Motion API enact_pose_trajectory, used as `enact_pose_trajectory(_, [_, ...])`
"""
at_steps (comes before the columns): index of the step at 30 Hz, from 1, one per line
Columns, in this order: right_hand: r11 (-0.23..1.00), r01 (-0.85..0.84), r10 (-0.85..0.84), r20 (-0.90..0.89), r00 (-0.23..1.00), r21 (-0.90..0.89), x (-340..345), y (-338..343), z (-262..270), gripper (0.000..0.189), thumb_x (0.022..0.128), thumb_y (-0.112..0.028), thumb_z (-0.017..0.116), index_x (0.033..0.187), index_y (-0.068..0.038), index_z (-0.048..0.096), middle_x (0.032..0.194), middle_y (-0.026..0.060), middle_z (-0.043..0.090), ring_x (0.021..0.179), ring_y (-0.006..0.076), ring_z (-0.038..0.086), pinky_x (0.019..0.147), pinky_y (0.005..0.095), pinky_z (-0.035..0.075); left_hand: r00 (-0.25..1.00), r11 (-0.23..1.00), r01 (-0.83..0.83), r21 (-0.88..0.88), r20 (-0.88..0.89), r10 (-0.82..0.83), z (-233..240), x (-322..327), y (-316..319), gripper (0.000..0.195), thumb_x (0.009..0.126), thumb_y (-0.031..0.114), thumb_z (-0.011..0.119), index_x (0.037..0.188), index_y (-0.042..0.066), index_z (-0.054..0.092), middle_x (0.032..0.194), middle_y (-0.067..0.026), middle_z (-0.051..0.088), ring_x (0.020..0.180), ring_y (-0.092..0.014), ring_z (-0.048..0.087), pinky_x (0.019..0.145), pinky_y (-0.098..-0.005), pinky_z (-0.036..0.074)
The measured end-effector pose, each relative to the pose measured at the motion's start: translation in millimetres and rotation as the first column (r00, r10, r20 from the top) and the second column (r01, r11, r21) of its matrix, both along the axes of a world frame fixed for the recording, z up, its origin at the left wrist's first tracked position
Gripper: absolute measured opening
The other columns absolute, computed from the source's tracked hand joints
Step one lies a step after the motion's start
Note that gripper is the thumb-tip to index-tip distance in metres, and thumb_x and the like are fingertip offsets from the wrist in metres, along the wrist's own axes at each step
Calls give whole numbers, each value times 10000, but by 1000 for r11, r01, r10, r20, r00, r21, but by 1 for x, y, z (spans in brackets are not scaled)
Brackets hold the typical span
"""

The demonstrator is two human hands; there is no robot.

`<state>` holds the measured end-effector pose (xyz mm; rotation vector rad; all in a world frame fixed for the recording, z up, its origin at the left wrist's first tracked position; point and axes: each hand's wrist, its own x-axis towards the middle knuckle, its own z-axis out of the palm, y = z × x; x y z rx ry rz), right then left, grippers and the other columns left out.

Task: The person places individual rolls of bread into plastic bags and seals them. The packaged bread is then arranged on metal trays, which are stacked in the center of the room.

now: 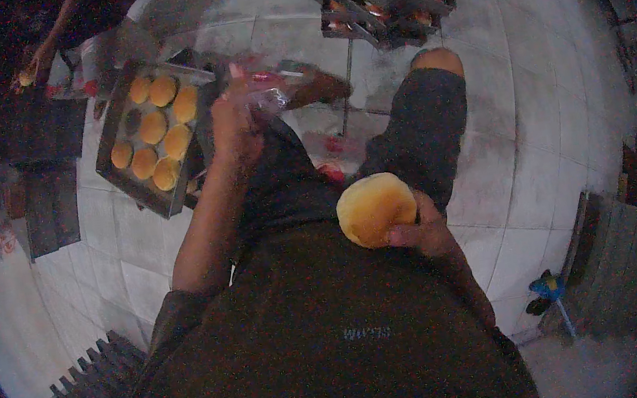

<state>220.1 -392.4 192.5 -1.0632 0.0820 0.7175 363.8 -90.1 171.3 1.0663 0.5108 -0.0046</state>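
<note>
My right hand (426, 224) holds a round golden bun (376, 210) in front of my torso, thumb on its face. My left hand (235, 128) is blurred, raised above my left thigh, and grips a clear plastic bag (270, 98) with red marks. Left of that hand, a dark metal tray (169, 208) holds several golden buns (153, 128) and one dark round thing that I cannot make out.
Stacked dark trays (345, 28) with wrapped goods stand ahead on the tiled floor (478, 161). At upper left another person's hand (42, 60) holds a small pale thing. Dark ridged trays (106, 392) lie at lower left, a blue-headed tool (549, 287) at lower right.
</note>
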Motion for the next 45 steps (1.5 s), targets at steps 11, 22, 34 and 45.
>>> enact_pose_trajectory(11, [775, 630, -450, 731, 513, 35, 41, 78, -44, 648, 814, -158, 771, 1353, 15, 456, 1234, 111, 601, 1110, 236, 615, 1003, 378, 476, 989, 989, 51, -139, 146, -30, -78, -12, -47, 614, 968, 636, 499, 979, 39, 641, 799, -25, 618, 653, -131, 565, 599, -301, 474])
enact_pose_trajectory(22, [877, 479, -400, 505, 765, -31, 110, 73, -92, 439, 880, -233, 740, 1219, 6, 595, 1165, 109, 668, 1003, 201, 670, 897, 365, 543, 958, 985, 139, 105, 239, -161, -69, -35, -75, 481, 980, 387, 620, 1202, -40, 619, 1093, -127, 694, 974, -195, 681, 866, -353, 556])
enact_pose_trajectory(34, [960, 272, -206, 501, 841, -63, 94, 43, -69, 519, 986, -208, 585, 1422, 23, 425, 1355, 188, 548, 1238, 286, 570, 1043, 414, 470, 951, 984, 167, -59, 274, -145, -66, -46, -77, 870, 912, 529, 639, 1504, 33, 238, 1429, -159, 484, 1222, -314, 562, 1034, -433, 470])
enact_pose_trajectory(45, [649, 538, 383, 842, 380, -538, 93, 89, -68, 524, 953, -236, 601, 1410, -13, 474, 1388, 250, 507, 1291, 446, 470, 1106, 506, 334, 983, 894, 183, -408, 62, -173, -68, -43, -79, 631, 1026, 575, 378, 1387, 66, 473, 1327, -126, 568, 1229, -288, 555, 1028, -432, 473])
